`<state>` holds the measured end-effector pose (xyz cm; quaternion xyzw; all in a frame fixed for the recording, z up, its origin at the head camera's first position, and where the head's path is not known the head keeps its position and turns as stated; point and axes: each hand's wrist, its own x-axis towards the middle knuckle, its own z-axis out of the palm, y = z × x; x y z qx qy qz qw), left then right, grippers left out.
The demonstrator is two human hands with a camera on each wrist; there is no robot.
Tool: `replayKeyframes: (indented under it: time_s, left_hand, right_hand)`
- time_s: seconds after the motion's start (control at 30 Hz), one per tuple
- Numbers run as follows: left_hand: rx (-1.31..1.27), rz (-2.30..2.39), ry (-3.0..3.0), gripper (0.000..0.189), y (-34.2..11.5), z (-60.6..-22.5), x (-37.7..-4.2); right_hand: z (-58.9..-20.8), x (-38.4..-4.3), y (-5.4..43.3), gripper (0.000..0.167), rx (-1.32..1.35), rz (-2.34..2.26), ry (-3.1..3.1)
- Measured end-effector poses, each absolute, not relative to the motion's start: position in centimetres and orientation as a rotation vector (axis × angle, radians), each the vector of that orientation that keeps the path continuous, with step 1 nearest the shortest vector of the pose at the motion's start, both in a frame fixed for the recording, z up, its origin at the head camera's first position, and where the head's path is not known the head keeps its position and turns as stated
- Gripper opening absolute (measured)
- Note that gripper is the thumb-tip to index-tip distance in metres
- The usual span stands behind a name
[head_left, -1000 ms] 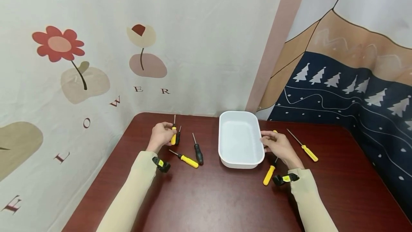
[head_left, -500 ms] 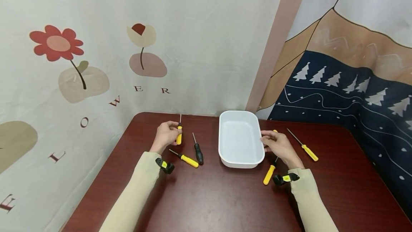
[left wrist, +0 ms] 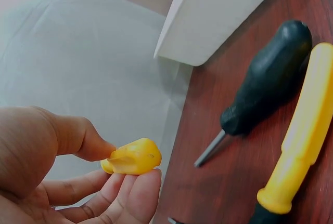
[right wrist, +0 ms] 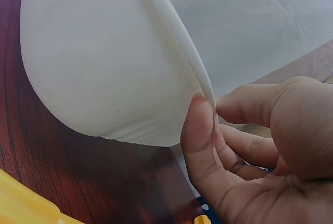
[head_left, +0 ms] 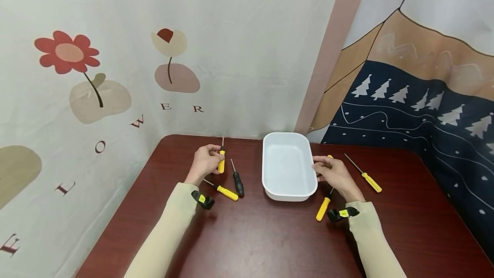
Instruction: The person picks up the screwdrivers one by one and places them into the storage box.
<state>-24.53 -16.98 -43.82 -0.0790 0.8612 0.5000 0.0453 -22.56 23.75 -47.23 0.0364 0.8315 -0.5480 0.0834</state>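
**One screwdriver lifted, the others lying outside the tray**

With our left hand (head_left: 206, 161) we are pinching a yellow screwdriver (head_left: 221, 164) by its handle, its shaft pointing toward the curtain (head_left: 239, 76). With our right hand (head_left: 336, 177) we are pinching the right rim of the white tray (head_left: 290, 162), which is standing upright on the table (head_left: 270, 239).

We are judging the work to be at an early stage: one tool is picked up but is not yet reaching the tray. Left to handle, a black screwdriver (head_left: 238, 184) and a yellow-and-black screwdriver (head_left: 227, 193) are lying between our left hand and the tray. A thicker screwdriver (head_left: 323, 210) is lying near our right wrist, and a slim screwdriver (head_left: 372, 182) farther right. Whether the small yellow end (head_left: 330, 156) behind our right hand is belonging to another, we cannot tell.
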Motion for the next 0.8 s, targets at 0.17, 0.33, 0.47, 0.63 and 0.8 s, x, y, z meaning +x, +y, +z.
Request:
replayKeyframes:
  time_s: [0.17, 0.33, 0.47, 0.63, 0.8]
  left_hand:
    - [-0.214, 1.542, 2.624, 0.041, -16.3, -43.8, -24.4]
    - [-0.198, 1.554, 2.621, 0.04, -15.7, -43.7, -24.5]
    - [-0.19, 1.564, 2.612, 0.039, -15.1, -43.5, -24.5]
    - [-0.181, 1.581, 2.591, 0.039, -14.4, -43.4, -24.4]
    - [-0.187, 1.593, 2.573, 0.038, -13.7, -43.3, -24.4]
  right_hand:
    - [-47.3, -22.6, 23.7, 0.043, 0.11, -1.632, 2.484]
    - [-47.4, -22.7, 23.8, 0.043, 0.109, -1.628, 2.487]
    - [-47.3, -22.6, 23.8, 0.043, 0.113, -1.624, 2.488]
    - [-47.3, -22.7, 23.9, 0.043, 0.108, -1.627, 2.488]
    - [-47.3, -22.7, 23.8, 0.043, 0.118, -1.631, 2.473]
